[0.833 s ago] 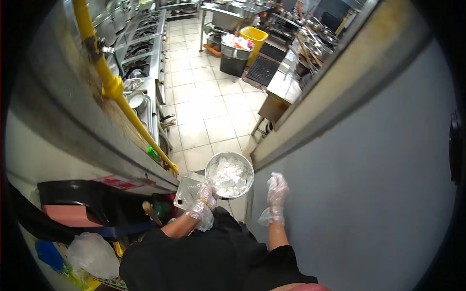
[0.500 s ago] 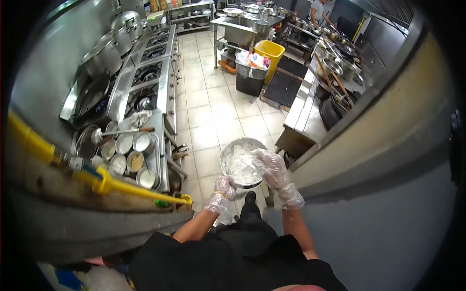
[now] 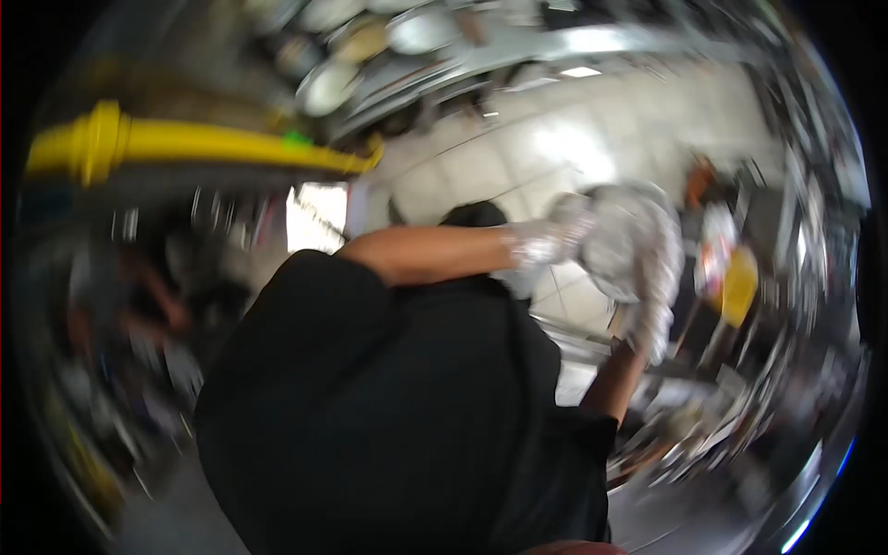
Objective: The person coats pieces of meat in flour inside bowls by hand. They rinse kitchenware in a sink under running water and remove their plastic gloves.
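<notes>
A round metal bowl point(image 3: 612, 242) with whitish contents is held out in front of my body, badly smeared by motion. My left hand point(image 3: 572, 225), in a clear plastic glove, is closed on the bowl's near left rim. Along the opposite side of the bowl lies my right hand point(image 3: 659, 264), also gloved. Its fingers are too blurred to show whether they grip the rim or rest against it.
Pale floor tiles point(image 3: 481, 157) lie beyond the bowl. A yellow pipe point(image 3: 222, 143) crosses at upper left, below a counter with several small bowls point(image 3: 328, 85). A yellow bin point(image 3: 738, 287) stands at right. Blurred people point(image 3: 139, 296) appear at far left.
The view has swung round sharply and blurred. The bowl and both hands now sit further right and higher in view. My right hand has shifted from over the white contents to the bowl's side.
</notes>
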A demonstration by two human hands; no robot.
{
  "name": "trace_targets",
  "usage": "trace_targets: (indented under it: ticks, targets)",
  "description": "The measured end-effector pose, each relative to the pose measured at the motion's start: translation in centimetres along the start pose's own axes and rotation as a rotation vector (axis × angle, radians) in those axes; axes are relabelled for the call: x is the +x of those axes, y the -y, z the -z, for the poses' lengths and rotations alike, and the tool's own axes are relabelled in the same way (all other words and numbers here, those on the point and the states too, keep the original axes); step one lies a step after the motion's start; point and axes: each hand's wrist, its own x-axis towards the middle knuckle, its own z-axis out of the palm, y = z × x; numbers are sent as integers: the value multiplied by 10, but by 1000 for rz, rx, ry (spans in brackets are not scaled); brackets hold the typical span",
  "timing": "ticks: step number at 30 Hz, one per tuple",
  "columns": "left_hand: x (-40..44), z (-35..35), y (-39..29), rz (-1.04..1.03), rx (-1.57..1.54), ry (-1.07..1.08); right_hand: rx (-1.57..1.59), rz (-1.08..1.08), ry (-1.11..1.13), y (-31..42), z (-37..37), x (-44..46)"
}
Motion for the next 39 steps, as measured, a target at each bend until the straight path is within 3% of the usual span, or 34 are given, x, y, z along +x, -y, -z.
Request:
trace_targets:
  ticks: [5, 8, 10, 11, 13, 14, 15, 16, 18, 20, 22, 23, 26, 29, 31, 32, 33, 34, 35, 37, 39]
  targets:
    - [131, -76, 81, 191, 263, -144, 54, 113, 202, -123, -1, 141]
    - [211, -151, 122, 333, 244, -70, 77, 164, 283, -184, 17, 213]
    - [277, -154, 131, 388, 273, 182, 73, 189, 300, -213, 45, 259]
    - [311, -171, 143, 412, 275, 185, 82, 202, 318, -236, 52, 285]
    - [378, -201, 161, 797, 56, 13, 167, 206, 359, -280, 65, 332]
    - [406, -190, 144, 1059, -292, -111, 473, 33, 434, -296, 75, 349]
    - [434, -177, 127, 1309, -605, -332, 286, 110, 494, -332, 84, 373]
    - [458, -198, 150, 1316, -596, -336, 216, 149, 487, -365, 90, 402]
    - [510, -249, 191, 897, 234, -142, 160, 209, 461, -418, 103, 451]
    - [572, -269, 219, 601, 649, -14, 142, 227, 415, -467, 118, 497]
    - [633, -237, 189, 573, 421, 306, 140, 254, 400, -505, 137, 539]
    - [654, -240, 188, 570, 317, 311, 134, 262, 376, -522, 148, 557]
    - [713, -258, 197, 547, -62, 49, 27, 293, 232, -565, 195, 613]
    - [817, -273, 225, 512, -363, 22, -55, 331, 18, -622, 230, 669]
    - [879, -285, 226, 566, -467, 96, 218, 304, -314, -665, 237, 669]
    - [914, -298, 234, 604, -485, 159, -148, 368, -381, -683, 247, 678]
    - [951, -304, 242, 774, -632, 141, -510, 418, -485, -699, 257, 685]
    - [987, -310, 250, 950, -773, 95, -525, 329, -524, -709, 271, 691]
    - [1007, -324, 285, 674, -325, 234, 205, 37, -573, -714, 290, 705]
    - [1112, -392, 306, 285, 121, 367, 456, -314, -716, -776, 349, 724]
    - [1202, -427, 290, 1067, -1052, 280, 486, -534, -857, -827, 393, 720]
